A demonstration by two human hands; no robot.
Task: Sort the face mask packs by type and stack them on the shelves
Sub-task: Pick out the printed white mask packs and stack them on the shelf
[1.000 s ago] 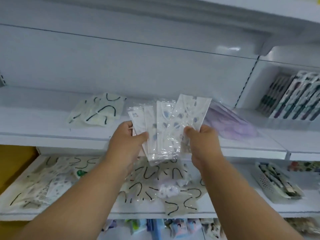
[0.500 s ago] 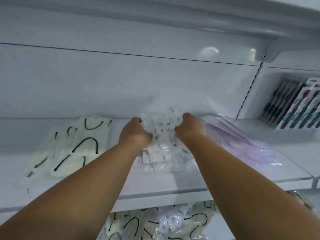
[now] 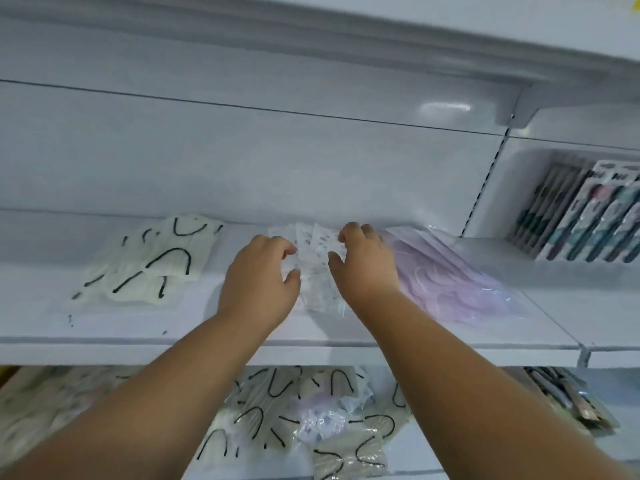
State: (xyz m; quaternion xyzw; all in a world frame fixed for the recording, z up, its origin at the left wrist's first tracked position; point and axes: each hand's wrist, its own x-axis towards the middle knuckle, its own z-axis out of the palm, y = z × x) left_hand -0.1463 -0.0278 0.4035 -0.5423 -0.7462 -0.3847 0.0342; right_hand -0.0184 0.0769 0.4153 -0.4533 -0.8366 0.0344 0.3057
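The left hand (image 3: 258, 278) and right hand (image 3: 365, 268) cover much of the patterned mask packs (image 3: 317, 268) between them on the upper shelf (image 3: 381, 336). Below that shelf, both forearms hide part of the loose pile (image 3: 311, 414), and the print on it is too blurred to read.

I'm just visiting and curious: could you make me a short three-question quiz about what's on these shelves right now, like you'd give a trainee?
1. True or false: the purple mask packs lie to the right of the white patterned packs on the upper shelf.
2. Which packs lie at the left of that shelf? A. cream packs with black ear loops B. purple packs C. packs in a basket
3. Fill in: the left hand and right hand are on either side of the ____ packs.

Key: 1 true; 2 A; 3 white patterned.
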